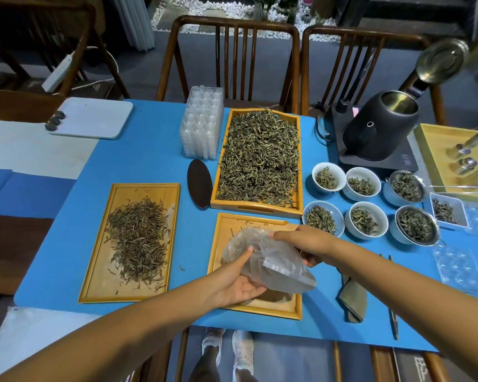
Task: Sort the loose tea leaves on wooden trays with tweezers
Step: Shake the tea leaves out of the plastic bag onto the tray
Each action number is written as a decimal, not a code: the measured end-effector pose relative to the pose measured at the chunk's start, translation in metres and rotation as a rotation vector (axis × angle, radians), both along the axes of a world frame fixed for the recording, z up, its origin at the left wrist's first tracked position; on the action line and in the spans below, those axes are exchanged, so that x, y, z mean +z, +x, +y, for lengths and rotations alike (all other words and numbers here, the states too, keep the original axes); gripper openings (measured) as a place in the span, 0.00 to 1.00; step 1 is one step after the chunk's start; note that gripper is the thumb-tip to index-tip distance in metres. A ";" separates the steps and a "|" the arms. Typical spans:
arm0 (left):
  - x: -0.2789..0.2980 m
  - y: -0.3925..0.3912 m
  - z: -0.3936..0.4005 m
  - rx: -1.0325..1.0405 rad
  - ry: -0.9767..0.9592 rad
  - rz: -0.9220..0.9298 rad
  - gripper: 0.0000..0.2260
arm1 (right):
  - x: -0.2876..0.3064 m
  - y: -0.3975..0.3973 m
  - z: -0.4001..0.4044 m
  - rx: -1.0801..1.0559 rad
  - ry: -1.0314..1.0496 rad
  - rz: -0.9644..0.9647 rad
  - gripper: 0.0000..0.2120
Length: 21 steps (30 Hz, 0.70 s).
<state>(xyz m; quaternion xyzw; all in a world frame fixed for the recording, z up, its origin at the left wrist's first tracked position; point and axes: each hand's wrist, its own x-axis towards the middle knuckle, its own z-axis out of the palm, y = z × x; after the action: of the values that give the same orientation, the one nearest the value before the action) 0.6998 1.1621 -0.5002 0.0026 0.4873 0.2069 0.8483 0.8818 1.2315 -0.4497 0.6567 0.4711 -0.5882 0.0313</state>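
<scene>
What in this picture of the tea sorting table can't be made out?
- Head view: the plastic bag, held by both hands, hides most of the near tray.
- Tweezers: too thin to show their tips.
- Right-edge tray: cut off by the frame.

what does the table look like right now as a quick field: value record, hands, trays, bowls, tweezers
left hand: holds clear plastic bag from below
right hand: grips bag from above
near tray: under bag, few leaves
left tray: thin spread of leaves
far tray: heaped full
bowls: six, all with leaves
tweezers: lying on blue mat, untouched
</scene>
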 end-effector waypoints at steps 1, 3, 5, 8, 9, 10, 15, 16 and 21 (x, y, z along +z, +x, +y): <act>0.000 0.001 0.000 0.002 -0.003 0.001 0.20 | 0.001 0.001 0.000 0.003 -0.001 -0.002 0.24; 0.002 0.003 0.000 0.005 -0.002 0.003 0.19 | 0.002 0.003 0.000 0.002 0.001 -0.012 0.24; 0.004 0.005 0.001 0.008 0.003 0.010 0.19 | 0.003 0.005 0.000 0.000 0.002 -0.019 0.24; 0.008 0.006 0.002 0.013 0.011 0.016 0.18 | 0.005 0.006 0.000 0.001 0.007 -0.024 0.24; 0.010 0.007 0.002 0.015 0.010 0.016 0.19 | 0.006 0.006 0.001 0.003 0.008 -0.026 0.24; 0.011 0.007 0.003 0.020 0.006 0.015 0.19 | 0.007 0.006 0.001 0.003 0.009 -0.027 0.24; 0.019 0.009 0.004 0.018 0.010 0.012 0.21 | 0.011 0.007 0.002 -0.005 0.013 -0.014 0.24; 0.020 0.009 0.004 0.011 0.014 0.012 0.22 | 0.013 0.008 0.003 -0.003 0.013 -0.012 0.24; 0.024 0.009 0.007 -0.024 0.021 0.011 0.26 | 0.019 0.010 0.010 0.007 0.026 -0.030 0.24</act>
<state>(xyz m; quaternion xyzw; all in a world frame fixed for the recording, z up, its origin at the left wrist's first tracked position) 0.7083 1.1692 -0.4764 0.0187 0.4898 0.2018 0.8480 0.8919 1.2415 -0.4304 0.6642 0.4804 -0.5719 0.0316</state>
